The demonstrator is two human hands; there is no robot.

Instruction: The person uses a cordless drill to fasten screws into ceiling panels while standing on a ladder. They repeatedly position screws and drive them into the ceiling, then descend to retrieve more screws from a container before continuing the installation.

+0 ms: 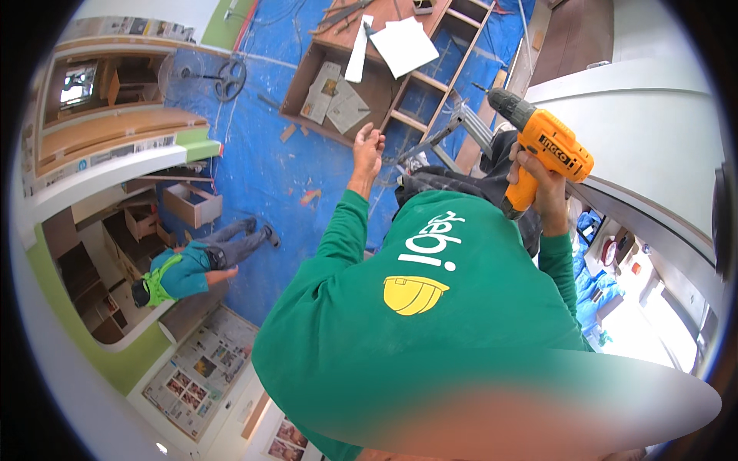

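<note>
The right hand (542, 177) gripped an orange and black pistol-shaped plastic power drill (565, 150) by its handle. The drill was held up at the body's right side, its tapered black chuck (511, 107) and thin bit directed toward the upper left. The position of the trigger finger could not be determined.

The left hand (369, 154) was empty, its fingers loosely bent. It appeared just below a brown rectangular open wooden cabinet (380, 91); the gap between them could not be judged. Creased newspaper sheets (346, 109) lay inside the cabinet, and a smooth, flat white panel (406, 48) lay across its upper part. A silver metal stepladder (473, 127) stood between the hands, partly hidden by dark clothing.

Wrinkled blue plastic sheeting (269, 192), speckled with pale dust, covered the floor. At left, a co-worker in a teal shirt (188, 273) was beside an open-topped box (192, 203). The lower edge was blurred, and glare obscured detail at the lower right.
</note>
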